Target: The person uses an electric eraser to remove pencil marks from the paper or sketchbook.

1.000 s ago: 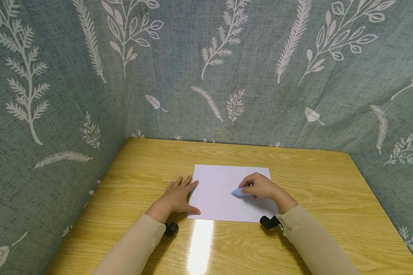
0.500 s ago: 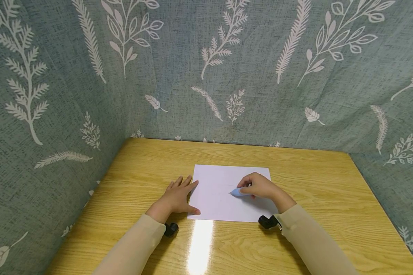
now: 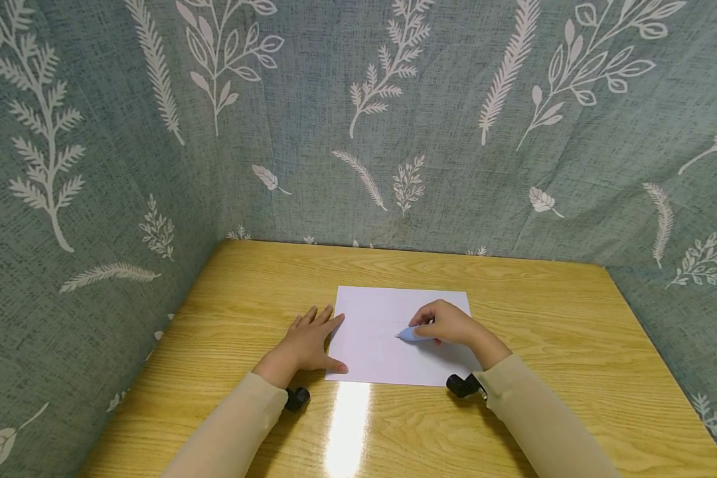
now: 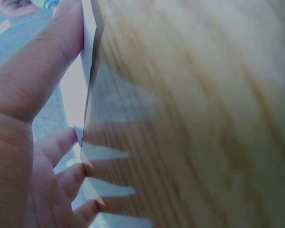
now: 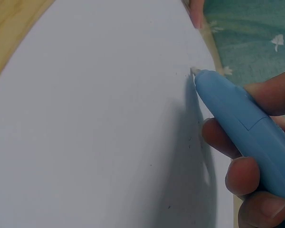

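Observation:
A sheet of white paper (image 3: 367, 352) lies on the wooden table. My right hand (image 3: 452, 324) grips a thick light blue electric eraser (image 5: 242, 114), thumb and fingers curled round its body. In the right wrist view its small white tip (image 5: 194, 71) is right at the paper, beside small dark crumbs. A faint line (image 3: 394, 322) crosses the sheet just beyond the tip. My left hand (image 3: 307, 346) rests with spread fingers at the paper's left edge, the thumb and index fingertip lying over the sheet.
The wooden table (image 3: 263, 279) runs back to a grey-green leaf-patterned curtain (image 3: 311, 119), which also closes off the sides. Black wrist cameras sit under both cuffs. A bright glare (image 3: 348, 425) lies in front of the paper.
My right hand and the electric eraser have slid slightly to the left across the paper. The left hand and the sheet have stayed in place.

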Available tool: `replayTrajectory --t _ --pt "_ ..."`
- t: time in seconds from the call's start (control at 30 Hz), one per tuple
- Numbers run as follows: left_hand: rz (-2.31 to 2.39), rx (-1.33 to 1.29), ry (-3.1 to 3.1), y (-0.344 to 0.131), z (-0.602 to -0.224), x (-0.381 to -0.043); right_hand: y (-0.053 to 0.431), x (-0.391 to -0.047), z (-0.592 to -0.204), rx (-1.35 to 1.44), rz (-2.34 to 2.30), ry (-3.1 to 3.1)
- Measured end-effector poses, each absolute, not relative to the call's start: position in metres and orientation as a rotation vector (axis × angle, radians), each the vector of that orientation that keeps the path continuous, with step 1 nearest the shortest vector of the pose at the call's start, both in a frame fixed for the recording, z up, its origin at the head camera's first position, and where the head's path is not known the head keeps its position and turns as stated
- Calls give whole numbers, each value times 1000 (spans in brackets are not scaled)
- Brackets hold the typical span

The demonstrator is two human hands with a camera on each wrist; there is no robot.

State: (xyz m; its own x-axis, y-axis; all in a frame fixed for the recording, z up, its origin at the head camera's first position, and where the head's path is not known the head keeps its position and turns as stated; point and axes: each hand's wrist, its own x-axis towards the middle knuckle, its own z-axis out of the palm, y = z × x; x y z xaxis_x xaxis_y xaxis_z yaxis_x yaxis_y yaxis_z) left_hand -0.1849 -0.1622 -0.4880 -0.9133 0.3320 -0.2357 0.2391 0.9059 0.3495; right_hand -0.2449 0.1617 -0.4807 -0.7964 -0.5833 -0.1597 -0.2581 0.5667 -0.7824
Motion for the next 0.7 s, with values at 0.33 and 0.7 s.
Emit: replayTrajectory --t 0.33,0.7 --pt "463 429 2776 -162 -490 -186 169 -248 -482 -602 -1230 2346" --pt "485 417 2778 -163 -487 -184 194 -245 -482 -519 -1263 2404"
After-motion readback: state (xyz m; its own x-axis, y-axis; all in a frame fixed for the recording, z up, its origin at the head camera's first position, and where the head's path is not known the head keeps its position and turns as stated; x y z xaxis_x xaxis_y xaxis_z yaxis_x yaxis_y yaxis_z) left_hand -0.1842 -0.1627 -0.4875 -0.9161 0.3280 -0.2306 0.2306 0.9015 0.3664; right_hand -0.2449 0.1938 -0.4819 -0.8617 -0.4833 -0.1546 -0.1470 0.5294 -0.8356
